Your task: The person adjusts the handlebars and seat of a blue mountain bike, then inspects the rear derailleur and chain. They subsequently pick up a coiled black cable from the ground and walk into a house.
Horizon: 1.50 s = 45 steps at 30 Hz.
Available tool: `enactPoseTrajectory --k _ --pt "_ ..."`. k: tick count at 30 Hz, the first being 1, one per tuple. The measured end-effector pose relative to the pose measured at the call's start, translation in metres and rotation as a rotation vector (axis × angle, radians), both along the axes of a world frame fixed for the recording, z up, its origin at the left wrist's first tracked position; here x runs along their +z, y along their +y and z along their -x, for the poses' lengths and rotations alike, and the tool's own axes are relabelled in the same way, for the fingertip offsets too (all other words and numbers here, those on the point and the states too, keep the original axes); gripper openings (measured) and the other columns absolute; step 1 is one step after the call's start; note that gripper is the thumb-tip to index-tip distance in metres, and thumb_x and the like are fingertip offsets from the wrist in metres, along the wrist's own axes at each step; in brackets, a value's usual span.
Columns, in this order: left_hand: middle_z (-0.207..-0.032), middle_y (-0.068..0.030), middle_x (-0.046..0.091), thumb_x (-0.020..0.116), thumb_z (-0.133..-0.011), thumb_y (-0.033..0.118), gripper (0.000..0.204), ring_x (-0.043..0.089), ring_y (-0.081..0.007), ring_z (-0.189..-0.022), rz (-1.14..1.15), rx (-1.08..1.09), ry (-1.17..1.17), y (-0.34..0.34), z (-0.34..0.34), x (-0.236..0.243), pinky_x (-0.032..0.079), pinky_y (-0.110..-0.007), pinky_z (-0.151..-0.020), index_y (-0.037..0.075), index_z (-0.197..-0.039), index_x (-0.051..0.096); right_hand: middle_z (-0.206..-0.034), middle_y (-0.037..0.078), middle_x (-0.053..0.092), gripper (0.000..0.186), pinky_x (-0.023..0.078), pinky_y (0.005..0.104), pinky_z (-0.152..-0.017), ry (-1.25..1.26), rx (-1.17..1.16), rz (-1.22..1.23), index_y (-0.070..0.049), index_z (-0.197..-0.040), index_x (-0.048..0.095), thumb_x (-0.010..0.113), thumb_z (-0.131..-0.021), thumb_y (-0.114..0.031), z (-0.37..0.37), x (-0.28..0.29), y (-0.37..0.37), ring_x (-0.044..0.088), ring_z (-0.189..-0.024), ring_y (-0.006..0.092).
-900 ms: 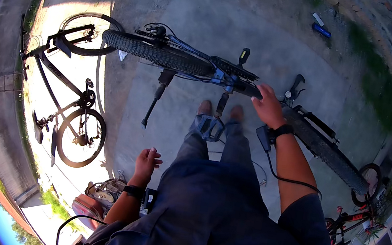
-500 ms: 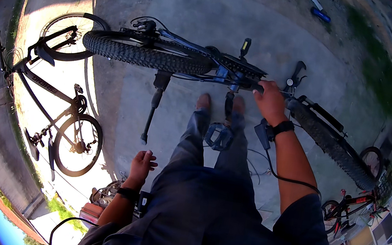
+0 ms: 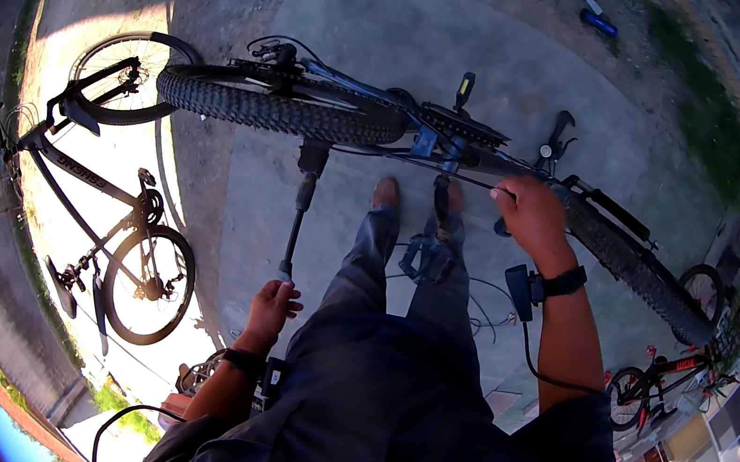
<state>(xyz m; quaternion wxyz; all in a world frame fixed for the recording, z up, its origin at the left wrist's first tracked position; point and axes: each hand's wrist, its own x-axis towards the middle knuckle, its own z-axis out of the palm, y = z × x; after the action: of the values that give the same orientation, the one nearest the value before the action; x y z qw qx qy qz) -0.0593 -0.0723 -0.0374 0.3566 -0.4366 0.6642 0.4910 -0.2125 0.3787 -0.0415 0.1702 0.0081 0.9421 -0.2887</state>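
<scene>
I am standing on the near side of a seemingly upturned bike (image 3: 424,141), which is stretching from left to right ahead of me. My right hand (image 3: 533,218) is pinching a thin black cable (image 3: 479,182), its fingers narrow. My left hand (image 3: 268,313) is hanging by the near end of the kickstand (image 3: 295,232), fingers loosely curled and seemingly holding nothing; whether it is touching, I cannot tell. The left wheel (image 3: 282,114) and right wheel (image 3: 635,264) are sitting in place; the cable, I judge, is not yet lying along the frame.
</scene>
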Motion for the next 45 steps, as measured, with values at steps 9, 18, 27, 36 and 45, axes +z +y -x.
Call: enactPoseTrajectory --k 9,18,27,36,45 --pt "-0.094 -0.0115 0.068 0.053 -0.098 0.027 0.028 0.068 -0.0183 -0.074 -0.020 -0.051 0.012 -0.005 0.009 -0.006 0.051 -0.028 -0.061 0.000 -0.105 0.057 -0.082 0.010 0.066 0.017 0.049 0.0312 -0.055 -0.370 -0.409 0.334 -0.002 -0.097 0.067 0.068 -0.088 -0.016 -0.107 0.051 0.051 0.064 -0.060 0.0198" --pt "-0.093 -0.0107 0.066 0.059 -0.096 0.041 0.041 0.067 -0.0186 -0.076 -0.036 -0.108 0.009 -0.002 0.023 -0.009 0.051 -0.029 -0.063 0.001 -0.109 0.057 -0.080 0.006 0.065 0.015 0.049 0.0262 -0.054 -0.693 -0.900 0.500 0.001 -0.099 0.066 0.067 -0.089 -0.011 -0.258 0.096 0.088 0.065 -0.063 0.0142" --pt "-0.097 -0.0118 0.067 0.058 -0.097 0.042 0.045 0.067 -0.0188 -0.077 -0.040 -0.219 -0.003 0.009 0.042 -0.014 0.051 -0.029 -0.063 -0.001 -0.110 0.058 -0.083 0.008 0.069 0.019 0.054 0.0307 -0.065 -0.762 -1.200 0.598 -0.002 -0.099 0.066 0.070 -0.089 -0.018 -0.415 0.123 0.102 0.070 -0.071 0.0204" --pt "-0.096 -0.0111 0.067 0.057 -0.097 0.039 0.041 0.067 -0.0180 -0.076 -0.062 -0.297 -0.012 0.012 0.045 -0.021 0.050 -0.029 -0.063 0.000 -0.111 0.058 -0.090 0.011 0.065 0.032 0.057 0.0389 -0.066 -0.969 -1.588 0.657 -0.006 -0.104 0.063 0.077 -0.084 -0.026 -0.550 0.152 0.075 0.070 -0.073 0.0282" --pt "-0.093 -0.0104 0.067 0.055 -0.098 0.035 0.038 0.066 -0.0173 -0.074 -0.055 -0.339 -0.017 0.018 0.048 -0.020 0.049 -0.029 -0.062 -0.001 -0.108 0.059 -0.087 0.012 0.071 0.018 0.057 0.0414 -0.066 -1.099 -0.097 -0.514 -0.007 -0.086 0.073 0.064 -0.082 -0.021 -0.596 0.087 0.079 0.071 -0.076 0.0283"
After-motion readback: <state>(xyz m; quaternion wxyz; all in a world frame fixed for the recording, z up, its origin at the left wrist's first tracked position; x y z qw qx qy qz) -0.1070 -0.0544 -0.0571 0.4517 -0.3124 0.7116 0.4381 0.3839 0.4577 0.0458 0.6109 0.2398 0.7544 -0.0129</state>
